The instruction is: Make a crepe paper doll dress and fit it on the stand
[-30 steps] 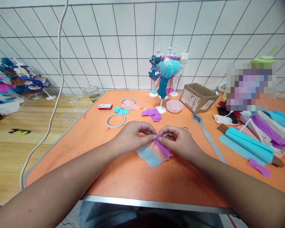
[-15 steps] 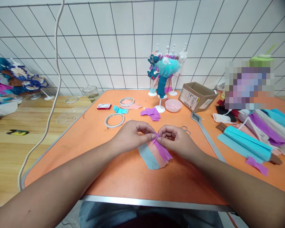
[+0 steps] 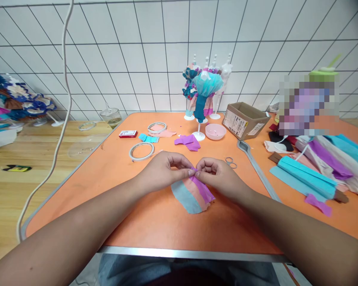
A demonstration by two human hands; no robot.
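Between my two hands is a striped piece of crepe paper (image 3: 193, 195) in pale blue, peach and purple, gathered at its top and fanning out below. My left hand (image 3: 171, 171) pinches the gathered edge between thumb and forefinger. Close against it, my right hand (image 3: 217, 172) pinches the same edge, fingertips nearly touching the left ones. Small scissors (image 3: 231, 162) lie just beyond the right hand. A purple paper scrap (image 3: 188, 142) and a roll of tape (image 3: 141, 151) lie past the left hand.
Mini dress forms in paper dresses (image 3: 203, 91) stand at the back beside a pink bowl (image 3: 215, 132) and a cardboard box (image 3: 245, 120). A metal ruler (image 3: 258, 171) and rolled coloured paper (image 3: 308, 176) lie to the right. A white cable (image 3: 66, 79) hangs at left.
The view has shifted slightly, so the things on the table appear a little further left. Both hands keep their pinch on the crepe paper, with the fingertips barely moved.
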